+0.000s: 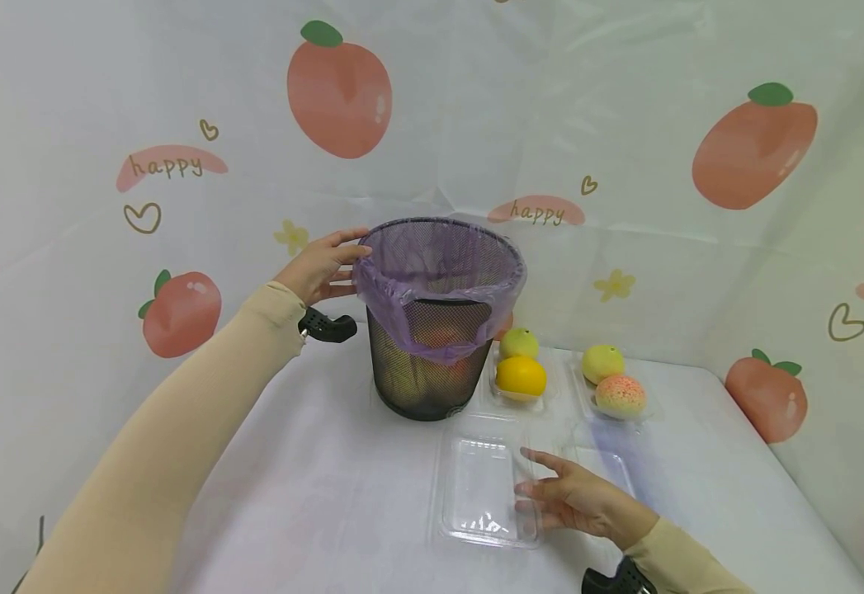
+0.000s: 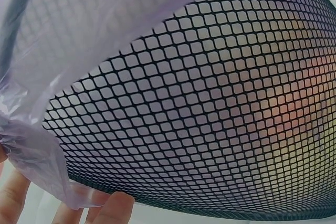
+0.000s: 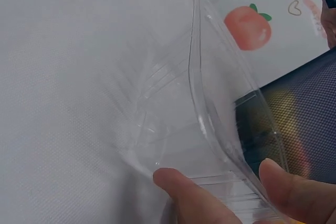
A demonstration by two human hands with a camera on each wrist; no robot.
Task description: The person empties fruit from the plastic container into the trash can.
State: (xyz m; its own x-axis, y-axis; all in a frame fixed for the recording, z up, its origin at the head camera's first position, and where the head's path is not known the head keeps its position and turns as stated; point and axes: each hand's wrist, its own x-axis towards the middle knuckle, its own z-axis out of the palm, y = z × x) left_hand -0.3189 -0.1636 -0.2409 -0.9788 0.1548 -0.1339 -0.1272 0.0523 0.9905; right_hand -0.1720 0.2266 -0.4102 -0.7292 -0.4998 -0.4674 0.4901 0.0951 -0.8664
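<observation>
My left hand [image 1: 320, 266] rests against the left side of a black mesh bin [image 1: 390, 375], its fairly straight fingers spread at the rim. A purple plastic bag [image 1: 442, 348] lines the bin and folds over that rim. Through the mesh wall, blurred red and yellowish shapes show inside. In the left wrist view the fingertips [image 2: 119, 205] lie beside the loose bag edge. My right hand [image 1: 580, 499] holds the right edge of a clear plastic box [image 1: 478, 487], some fingers seen through its wall. The right wrist view shows fingers on either side of the box.
Behind and right of the box stand clear trays with a yellow lemon-like fruit [image 1: 521, 377], a green fruit [image 1: 518, 343], another green fruit [image 1: 602, 363] and a speckled pink fruit [image 1: 620, 396]. Another clear container [image 1: 613, 466] lies behind my right hand. A fruit-printed sheet [image 1: 432, 107] hangs behind.
</observation>
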